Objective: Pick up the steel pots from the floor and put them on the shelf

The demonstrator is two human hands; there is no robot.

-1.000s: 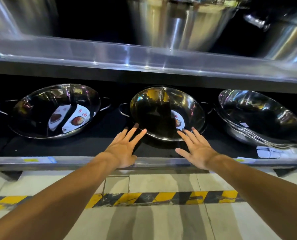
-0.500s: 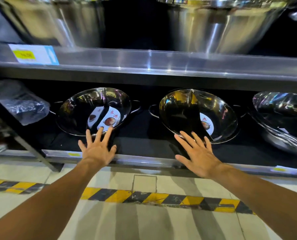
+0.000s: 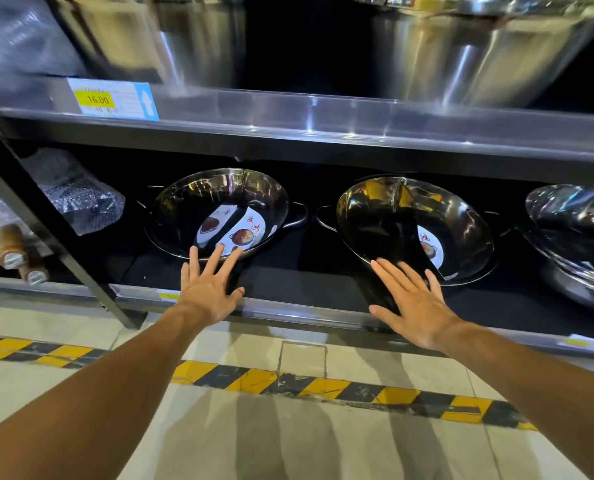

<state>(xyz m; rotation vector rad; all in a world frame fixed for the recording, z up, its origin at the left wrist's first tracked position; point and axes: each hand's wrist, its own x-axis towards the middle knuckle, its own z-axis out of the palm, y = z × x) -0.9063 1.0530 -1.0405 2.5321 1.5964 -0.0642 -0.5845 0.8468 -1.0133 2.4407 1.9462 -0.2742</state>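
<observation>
Two shallow divided steel pots with side handles lean on the black lower shelf. The left pot carries white paper labels inside; the right pot has one label. My left hand is open, fingers spread, its fingertips at the left pot's front rim. Just in front of the right pot's near rim, my right hand is open too. Neither hand holds anything. A stack of more steel pots sits at the far right of the shelf.
Large steel pots stand on the upper shelf behind a price tag. Plastic-wrapped goods lie left of the black shelf post. Yellow-black tape crosses the tiled floor.
The view has shifted left, so the pots sit further right in frame. My left hand moved from the middle pot to the left pot's rim. My right hand stayed by the middle pot.
</observation>
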